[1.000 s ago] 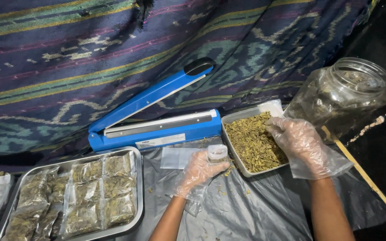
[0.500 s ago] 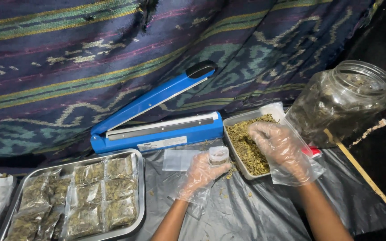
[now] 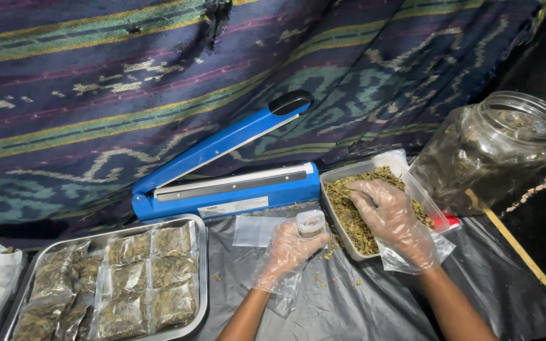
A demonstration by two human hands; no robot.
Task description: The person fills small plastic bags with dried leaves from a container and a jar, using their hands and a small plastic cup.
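Head view: left hand [image 3: 289, 249], gloved, grip closed around small clear cup [image 3: 311, 222], light and slippery; best pinched at sides. Right hand [image 3: 392, 218] beside it, fingers curled into loose, crumbly dried leaves [image 3: 349, 211] in tray [image 3: 335, 218].

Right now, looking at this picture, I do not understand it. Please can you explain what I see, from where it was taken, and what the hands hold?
The picture comes from a camera on a person's head, looking down at their own two hands. Both wear thin clear plastic gloves. The left hand holds a small clear cup above a grey plastic sheet. The right hand reaches into a rectangular tray of dried green-brown flakes. Behind stands a blue heat sealer, its arm raised. A flat empty clear bag lies before it. At the left, a metal tray carries filled packets. At the right is a large clear jar, and a patterned cloth hangs behind.
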